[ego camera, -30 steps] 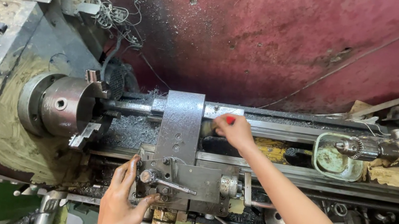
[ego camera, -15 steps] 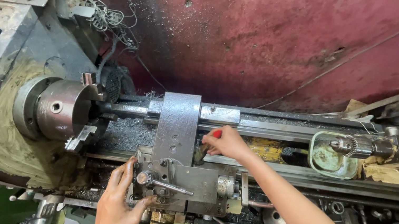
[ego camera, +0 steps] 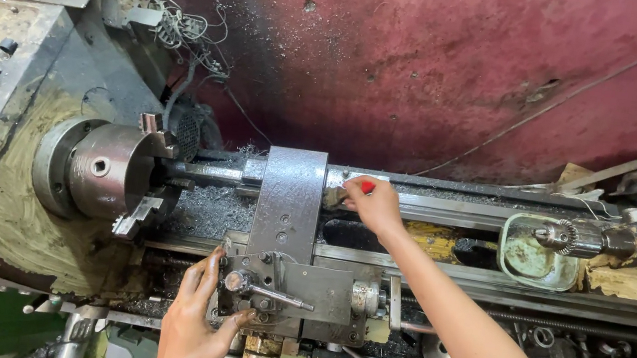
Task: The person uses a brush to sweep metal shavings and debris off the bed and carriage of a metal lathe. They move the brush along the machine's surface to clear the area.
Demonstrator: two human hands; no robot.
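Red-handled brush (ego camera: 358, 187), grey lathe carriage (ego camera: 289, 200) — dark red wall (ego camera: 439, 62), green pan (ego camera: 531, 260)

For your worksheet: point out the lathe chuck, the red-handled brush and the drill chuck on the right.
lathe chuck (ego camera: 100, 167), head view, on its round front face.
red-handled brush (ego camera: 367, 187), head view, on the red handle.
drill chuck (ego camera: 558, 236), head view, on its toothed body.

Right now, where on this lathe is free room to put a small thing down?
Free: the flat carriage plate between chuck and right hand. Crowded: chip-filled bed below the chuck, the tray, the levers at the left hand.
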